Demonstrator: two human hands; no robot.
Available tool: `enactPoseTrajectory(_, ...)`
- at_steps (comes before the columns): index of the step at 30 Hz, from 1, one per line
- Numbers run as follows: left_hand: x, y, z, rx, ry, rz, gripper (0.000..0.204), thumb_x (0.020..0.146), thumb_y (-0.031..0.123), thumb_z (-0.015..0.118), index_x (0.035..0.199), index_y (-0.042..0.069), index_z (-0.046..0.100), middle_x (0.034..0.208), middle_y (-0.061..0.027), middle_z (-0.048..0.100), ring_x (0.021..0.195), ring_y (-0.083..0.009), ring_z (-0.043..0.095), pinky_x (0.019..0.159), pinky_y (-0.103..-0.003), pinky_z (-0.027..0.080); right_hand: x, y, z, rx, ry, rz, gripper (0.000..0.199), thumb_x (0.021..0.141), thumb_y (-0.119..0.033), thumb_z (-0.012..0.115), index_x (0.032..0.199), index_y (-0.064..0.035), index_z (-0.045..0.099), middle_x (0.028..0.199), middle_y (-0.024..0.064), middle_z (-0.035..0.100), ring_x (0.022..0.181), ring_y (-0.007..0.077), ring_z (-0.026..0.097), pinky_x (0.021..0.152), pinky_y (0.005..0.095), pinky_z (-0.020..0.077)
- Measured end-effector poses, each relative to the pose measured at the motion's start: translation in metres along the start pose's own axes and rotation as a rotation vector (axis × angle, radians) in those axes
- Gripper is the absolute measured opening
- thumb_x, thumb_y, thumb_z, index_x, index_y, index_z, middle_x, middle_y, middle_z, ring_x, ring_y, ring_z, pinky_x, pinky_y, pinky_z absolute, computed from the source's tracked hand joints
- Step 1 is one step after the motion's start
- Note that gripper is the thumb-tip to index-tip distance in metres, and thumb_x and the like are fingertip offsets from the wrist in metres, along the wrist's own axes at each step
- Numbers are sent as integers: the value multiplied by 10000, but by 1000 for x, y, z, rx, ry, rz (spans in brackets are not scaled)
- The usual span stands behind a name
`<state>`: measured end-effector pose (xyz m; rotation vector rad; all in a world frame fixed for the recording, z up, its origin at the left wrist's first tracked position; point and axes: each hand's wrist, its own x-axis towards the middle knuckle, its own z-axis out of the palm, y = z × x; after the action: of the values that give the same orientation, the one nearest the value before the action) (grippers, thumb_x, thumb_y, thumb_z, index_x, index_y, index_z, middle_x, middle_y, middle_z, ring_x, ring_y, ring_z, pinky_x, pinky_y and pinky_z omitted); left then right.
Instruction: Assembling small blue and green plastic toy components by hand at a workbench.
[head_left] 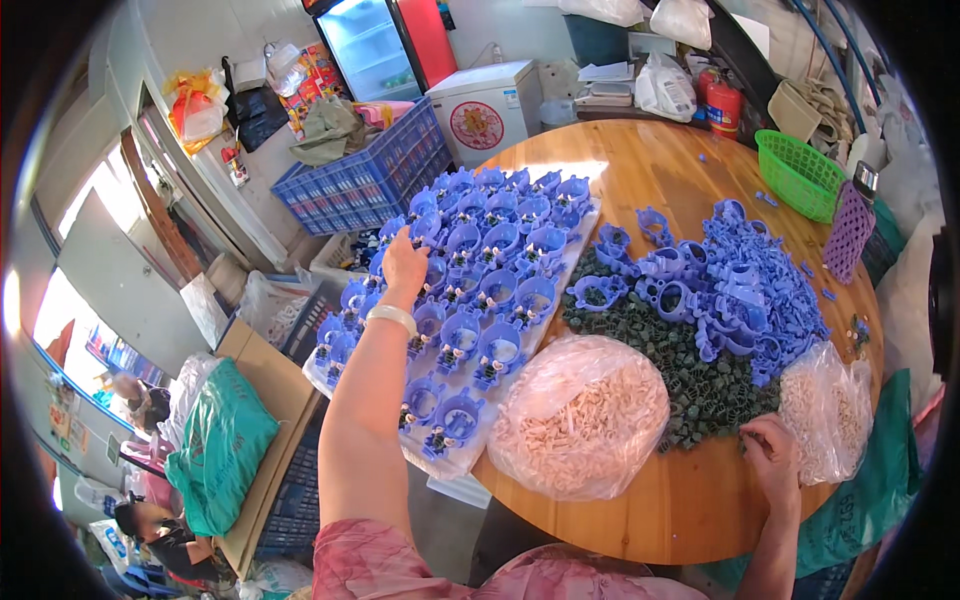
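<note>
My left hand (405, 268) reaches over a pale tray (470, 452) covered with rows of blue plastic cup-shaped parts (500, 342) bearing small black-and-white figures. Its fingers are bent down among the cups at the tray's left side, and what they grip is too small to make out. My right hand (770, 452) is closed at the near right of the round wooden table, thumb against fingers. It lies between a heap of dark green small parts (700, 410) and a clear bag of cream-coloured pieces (825, 410); anything pinched there is hidden.
A larger bag of cream pieces (583, 415) sits beside the tray. Loose blue parts (745, 290) are heaped behind the green ones. At the table's far right stand a green basket (800, 175) and a bottle in a purple net (850, 230). Blue crates (365, 165) stand behind the tray.
</note>
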<state>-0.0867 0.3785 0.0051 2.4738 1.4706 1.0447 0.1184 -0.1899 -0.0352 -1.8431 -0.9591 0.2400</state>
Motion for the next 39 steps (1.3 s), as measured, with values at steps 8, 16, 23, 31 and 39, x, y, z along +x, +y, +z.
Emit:
enactPoseTrajectory(8, -3, 10, 5, 291, -66, 237, 448, 737, 177, 696, 1121, 55, 500, 1025, -161, 591, 954, -327, 587, 794, -401, 479, 2, -1, 1, 3, 2, -1, 135, 777, 96, 550, 875, 15, 596, 849, 71, 558, 654, 121, 565, 533, 222, 475)
enactPoseTrajectory(16, -13, 14, -8, 311, -24, 324, 446, 729, 210, 706, 1104, 56, 521, 997, -142, 599, 915, -308, 595, 769, -405, 479, -3, -1, -1, 7, -7, 15, 126, 777, 85, 559, 873, 12, 596, 820, 62, 559, 644, 124, 561, 518, 223, 445)
enactPoseTrajectory(23, -8, 47, -21, 86, 8, 441, 358, 773, 181, 663, 1096, 54, 572, 922, -136, 625, 842, -293, 609, 718, -396, 478, 3, -1, -3, -122, 48, -147, 124, 753, 64, 585, 854, -5, 606, 787, 97, 583, 668, 204, 567, 573, 274, 434)
enactPoseTrajectory(31, -110, 239, -5, -359, -477, 941, 288, 761, 132, 641, 1035, 54, 600, 920, -149, 621, 867, -303, 602, 748, -390, 478, 2, 3, -12, -87, 65, -57, 117, 792, -4, 599, 901, -32, 629, 793, 70, 582, 670, 173, 573, 568, 266, 440)
enactPoseTrajectory(39, -159, 322, 43, -155, -608, 1183, 530, 689, 136, 708, 1163, -5, 515, 1025, -174, 581, 973, -356, 540, 849, -414, 428, 0, 5, -15, -101, 41, -96, 128, 799, -26, 597, 921, -48, 632, 801, 58, 588, 627, 169, 589, 560, 274, 457)
